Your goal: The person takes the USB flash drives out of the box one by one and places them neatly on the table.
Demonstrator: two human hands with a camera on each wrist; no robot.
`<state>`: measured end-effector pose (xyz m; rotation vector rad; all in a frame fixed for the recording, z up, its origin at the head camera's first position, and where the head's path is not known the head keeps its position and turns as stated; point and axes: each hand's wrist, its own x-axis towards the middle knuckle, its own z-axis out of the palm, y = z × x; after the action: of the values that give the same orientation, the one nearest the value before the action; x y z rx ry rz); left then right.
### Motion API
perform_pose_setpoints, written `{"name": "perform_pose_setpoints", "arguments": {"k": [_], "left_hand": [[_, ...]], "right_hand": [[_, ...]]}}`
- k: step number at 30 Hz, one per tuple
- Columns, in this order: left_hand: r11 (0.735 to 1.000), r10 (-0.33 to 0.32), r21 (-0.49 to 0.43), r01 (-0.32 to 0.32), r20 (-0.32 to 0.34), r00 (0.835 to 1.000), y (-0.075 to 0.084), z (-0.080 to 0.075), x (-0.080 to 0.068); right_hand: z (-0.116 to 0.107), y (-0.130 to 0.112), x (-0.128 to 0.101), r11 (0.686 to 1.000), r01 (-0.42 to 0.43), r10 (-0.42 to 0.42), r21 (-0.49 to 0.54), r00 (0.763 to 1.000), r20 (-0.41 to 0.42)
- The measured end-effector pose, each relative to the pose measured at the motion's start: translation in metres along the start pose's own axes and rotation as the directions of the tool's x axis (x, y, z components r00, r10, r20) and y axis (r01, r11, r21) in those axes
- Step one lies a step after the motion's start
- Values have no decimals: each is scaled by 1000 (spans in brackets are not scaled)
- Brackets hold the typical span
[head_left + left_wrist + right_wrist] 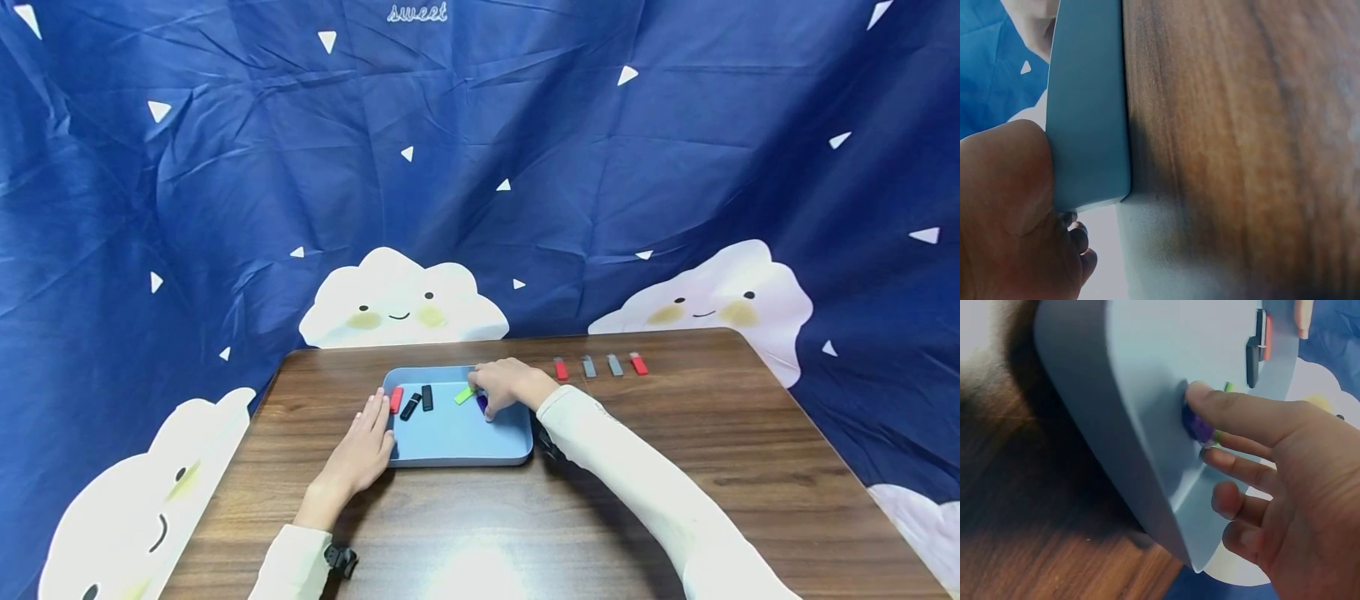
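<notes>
A light blue tray point(457, 440) lies on the wooden table point(675, 450). In it are a red piece point(396, 399), two black pieces point(410, 407) point(427, 397), a green piece point(464, 395) and a purple piece point(482, 404). My right hand point(487, 406) reaches into the tray and pinches the purple piece point(1195, 424) between thumb and finger point(1205, 434). My left hand point(372, 417) lies flat on the table with straight fingers against the tray's left wall. In the left wrist view, its palm point(1016, 212) touches the tray point(1088, 125).
A row of small pieces lies on the table right of the tray: red point(560, 369), grey point(588, 366), grey point(615, 364), red point(638, 363). A dark blue cloth with clouds point(480, 167) hangs behind the table. Bare wood stretches in front of the tray.
</notes>
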<state>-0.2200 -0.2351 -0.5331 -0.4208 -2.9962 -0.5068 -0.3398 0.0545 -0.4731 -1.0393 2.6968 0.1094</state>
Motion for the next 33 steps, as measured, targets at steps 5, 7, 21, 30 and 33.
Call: {"name": "perform_pose_setpoints", "arguments": {"k": [5, 7, 21, 30, 33], "left_hand": [[1000, -11, -3, 11, 13, 1000, -1, -1, 0], [1000, -7, -9, 8, 10, 1000, -1, -1, 0], [1000, 2, -17, -2, -13, 1000, -1, -1, -1], [1000, -6, -24, 6, 11, 1000, -3, 3, 0], [1000, 1, -22, -1, 5, 1000, -4, 3, 1]], "right_hand": [[5, 0, 1, 1000, 15, -15, -13, 1000, -16], [6, 0, 2, 1000, 18, -18, -14, 999, -26], [6, 1, -1, 999, 30, -31, -16, 999, -35], [7, 3, -1, 999, 43, -44, -22, 998, -52], [5, 3, -2, 999, 43, -43, -12, 997, -62]]}}
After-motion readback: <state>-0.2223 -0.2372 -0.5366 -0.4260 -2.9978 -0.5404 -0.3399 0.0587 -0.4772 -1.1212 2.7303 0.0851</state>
